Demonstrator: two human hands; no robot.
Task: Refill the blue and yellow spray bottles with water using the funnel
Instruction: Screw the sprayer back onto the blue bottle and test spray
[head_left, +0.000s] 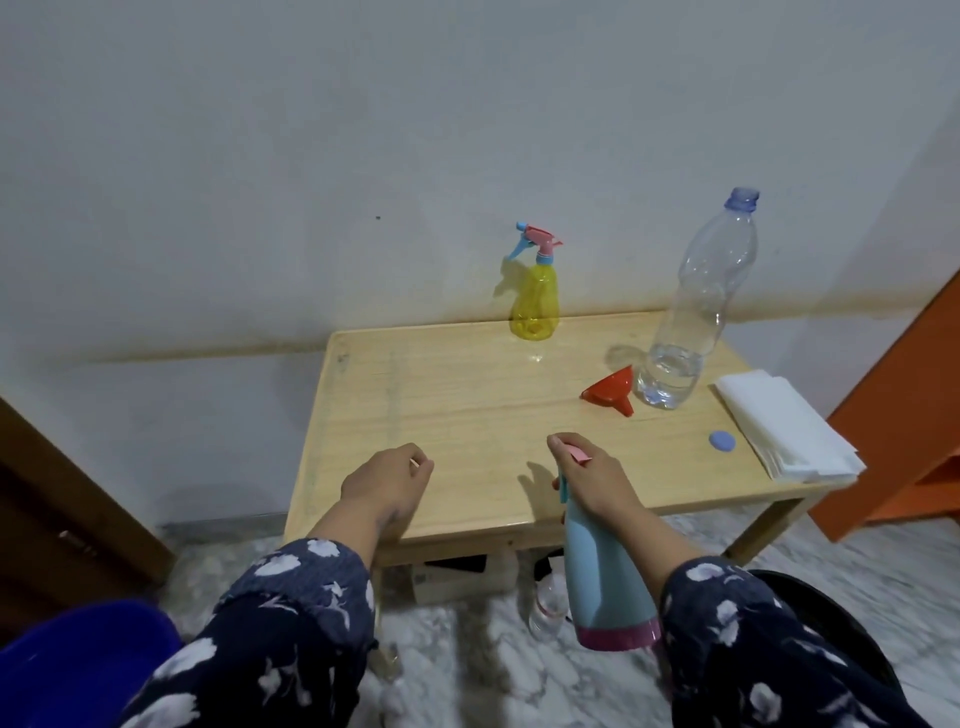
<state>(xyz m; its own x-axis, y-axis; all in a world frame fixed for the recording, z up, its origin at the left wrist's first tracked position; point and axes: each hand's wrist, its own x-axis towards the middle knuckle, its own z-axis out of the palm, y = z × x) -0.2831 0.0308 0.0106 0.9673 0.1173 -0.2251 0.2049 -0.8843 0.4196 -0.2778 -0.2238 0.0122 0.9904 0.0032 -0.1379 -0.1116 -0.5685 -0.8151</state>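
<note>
My right hand (592, 475) grips the pink spray head of the blue spray bottle (605, 577), which hangs in the air in front of the table's near edge. My left hand (387, 480) hovers over the near left part of the table with loosely curled fingers and holds nothing. The yellow spray bottle (535, 299) stands upright at the back edge with its spray head on. A red funnel (613, 391) lies on its side next to a clear uncapped water bottle (691, 306) with a little water in the bottom. Its blue cap (722, 441) lies nearby.
The small wooden table (441, 415) stands against a white wall. Folded white tissue (784, 426) lies at its right edge. An orange cabinet (904, 415) stands to the right, a blue tub (78, 660) is lower left, and a small bottle (548, 608) stands on the marble floor.
</note>
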